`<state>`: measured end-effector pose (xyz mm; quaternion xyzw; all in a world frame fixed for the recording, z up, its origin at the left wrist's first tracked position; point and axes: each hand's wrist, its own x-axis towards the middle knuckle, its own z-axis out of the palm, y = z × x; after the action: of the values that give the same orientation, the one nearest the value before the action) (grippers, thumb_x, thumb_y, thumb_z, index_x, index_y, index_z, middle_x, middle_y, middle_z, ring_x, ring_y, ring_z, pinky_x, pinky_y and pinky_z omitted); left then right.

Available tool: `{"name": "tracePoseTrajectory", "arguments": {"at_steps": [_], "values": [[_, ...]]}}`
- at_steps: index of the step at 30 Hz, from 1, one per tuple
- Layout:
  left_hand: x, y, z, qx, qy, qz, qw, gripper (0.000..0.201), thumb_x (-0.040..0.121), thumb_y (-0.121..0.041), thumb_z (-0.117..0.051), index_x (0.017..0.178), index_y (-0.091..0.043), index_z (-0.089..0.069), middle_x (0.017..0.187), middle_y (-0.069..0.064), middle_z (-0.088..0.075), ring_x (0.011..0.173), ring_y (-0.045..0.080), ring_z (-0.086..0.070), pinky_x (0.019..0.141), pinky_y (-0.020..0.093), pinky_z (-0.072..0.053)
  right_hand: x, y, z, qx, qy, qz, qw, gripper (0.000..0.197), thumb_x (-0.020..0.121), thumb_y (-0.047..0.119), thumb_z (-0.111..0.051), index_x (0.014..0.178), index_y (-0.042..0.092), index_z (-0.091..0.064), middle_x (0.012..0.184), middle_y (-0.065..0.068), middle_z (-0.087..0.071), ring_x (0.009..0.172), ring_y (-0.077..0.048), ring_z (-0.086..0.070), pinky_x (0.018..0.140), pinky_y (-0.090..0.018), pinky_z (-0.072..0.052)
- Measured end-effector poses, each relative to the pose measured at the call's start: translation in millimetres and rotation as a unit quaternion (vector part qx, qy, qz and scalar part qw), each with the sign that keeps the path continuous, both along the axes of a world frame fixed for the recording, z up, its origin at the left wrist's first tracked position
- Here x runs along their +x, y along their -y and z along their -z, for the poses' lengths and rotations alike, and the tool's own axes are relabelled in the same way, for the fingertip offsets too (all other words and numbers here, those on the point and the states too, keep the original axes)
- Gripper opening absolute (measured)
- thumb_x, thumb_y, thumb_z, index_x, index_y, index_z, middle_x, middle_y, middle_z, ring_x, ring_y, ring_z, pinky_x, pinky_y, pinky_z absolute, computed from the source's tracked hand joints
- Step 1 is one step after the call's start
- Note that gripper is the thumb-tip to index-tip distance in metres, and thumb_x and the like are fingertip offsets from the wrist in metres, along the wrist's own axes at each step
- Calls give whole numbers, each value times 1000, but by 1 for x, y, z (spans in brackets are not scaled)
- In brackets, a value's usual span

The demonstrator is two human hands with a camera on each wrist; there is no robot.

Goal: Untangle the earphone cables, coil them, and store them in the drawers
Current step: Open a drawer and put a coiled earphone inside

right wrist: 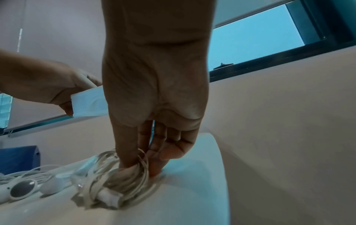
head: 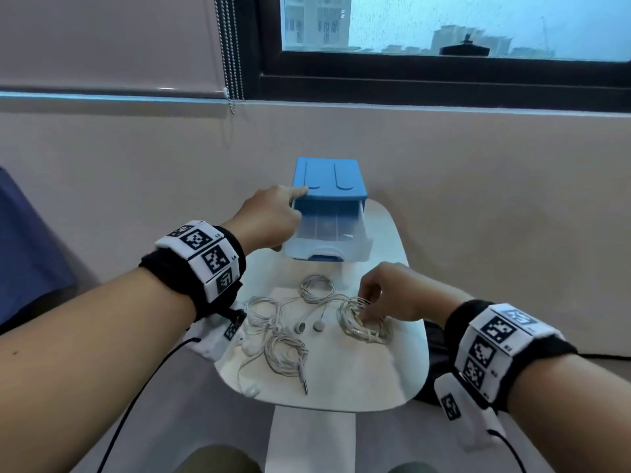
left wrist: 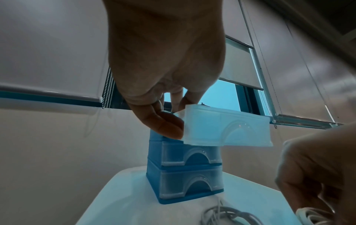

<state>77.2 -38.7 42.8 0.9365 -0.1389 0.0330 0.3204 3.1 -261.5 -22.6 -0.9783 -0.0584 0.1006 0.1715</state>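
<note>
A blue drawer unit (head: 329, 179) (left wrist: 154, 175) stands at the far end of the small white table (head: 368, 380). Its translucent top drawer (head: 327, 233) (left wrist: 227, 129) (right wrist: 88, 105) is pulled out. My left hand (head: 290, 213) (left wrist: 175, 120) grips that drawer's left front corner, thumb below and fingers above. My right hand (head: 367, 310) (right wrist: 140, 169) pinches a coiled white earphone cable (head: 362, 324) (right wrist: 108, 182) that lies on the table. Three more white coils (head: 317, 288) (head: 263, 312) (head: 286, 353) lie to its left, with earbuds (head: 310, 326) between them.
The two lower drawers (left wrist: 190, 155) are closed. A jack plug (head: 305, 384) points at the table's near edge. A wall and a window with a bead chain (head: 232, 63) rise behind the unit. Blue fabric (head: 30, 250) sits at left.
</note>
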Motion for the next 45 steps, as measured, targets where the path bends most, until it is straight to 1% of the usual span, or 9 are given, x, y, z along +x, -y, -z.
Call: {"name": "tracePoseTrajectory", "arguments": {"at_steps": [6, 11, 15, 19, 24, 31, 37, 42, 45], "values": [[-2, 0, -6, 8, -18, 6, 1000, 66, 97, -7, -41, 157, -34, -40, 96, 2, -57, 71, 29, -67, 73, 40, -64, -6, -1, -2, -32, 9, 14, 999, 7, 82, 17, -78, 78, 21, -74, 79, 5, -69, 80, -19, -67, 74, -32, -59], [-2, 1, -5, 15, -14, 9, 1000, 69, 95, -6, -39, 158, -34, -38, 138, 19, -57, 69, 28, -67, 71, 38, -64, -6, -9, 0, -3, 15, 31, 999, 1, 84, 23, -73, 84, 23, -74, 87, 6, -69, 81, -16, -67, 66, -25, -55], [0, 1, -4, 23, -12, 7, 1000, 68, 96, -7, -39, 158, -34, -37, 141, 18, -56, 71, 29, -70, 70, 37, -64, -6, -17, 7, -25, 36, 21, 999, 6, 87, 23, -69, 89, 19, -73, 90, 5, -66, 80, -17, -65, 61, -22, -49], [1, 1, -3, 22, -19, 10, 1000, 69, 96, -6, -39, 159, -34, -35, 144, 19, -54, 69, 28, -69, 70, 37, -64, -4, -17, 12, -35, 66, 37, 997, 24, 90, 18, -72, 70, 27, -63, 85, 4, -62, 74, -18, -64, 56, -22, -44], [3, 0, -4, 21, -22, 8, 1000, 71, 94, -5, -37, 159, -33, -35, 141, 20, -57, 66, 29, -70, 66, 33, -60, -6, 0, 6, -17, 124, 101, 987, 27, 87, 8, -64, 61, 16, -61, 71, -2, -61, 55, -22, -55, 49, -27, -46], [0, -1, -6, 19, -24, 17, 999, 68, 97, -7, -38, 160, -32, -34, 141, 18, -56, 67, 28, -70, 62, 31, -60, -7, 28, -38, -53, 233, 135, 962, 31, 81, 0, -59, 56, 16, -48, 58, -2, -55, 56, -29, -54, 52, -35, -47], [0, -4, -9, -2, -46, 41, 998, 68, 98, -6, -37, 161, -28, -30, 138, 21, -54, 61, 24, -66, 57, 32, -60, -16, 27, -109, -75, 326, 136, 933, 14, 93, 6, -59, 86, 10, -72, 88, -23, -69, 80, -41, -62, 64, -32, -37], [3, -7, -8, -15, -59, 54, 997, 69, 98, -5, -38, 162, -30, -28, 132, 20, -56, 64, 26, -67, 58, 34, -62, -9, 13, -149, -29, 420, 103, 901, 14, 98, 13, -61, 91, 8, -73, 84, -14, -68, 73, -29, -59, 65, -36, -46], [5, -7, -7, -22, -67, 55, 996, 69, 98, -6, -38, 162, -31, -29, 105, 10, -56, 65, 26, -67, 56, 33, -61, 0, -6, -161, 17, 427, 94, 899, 15, 95, 16, -65, 83, 12, -72, 74, -7, -66, 70, -24, -57, 67, -32, -42]]}}
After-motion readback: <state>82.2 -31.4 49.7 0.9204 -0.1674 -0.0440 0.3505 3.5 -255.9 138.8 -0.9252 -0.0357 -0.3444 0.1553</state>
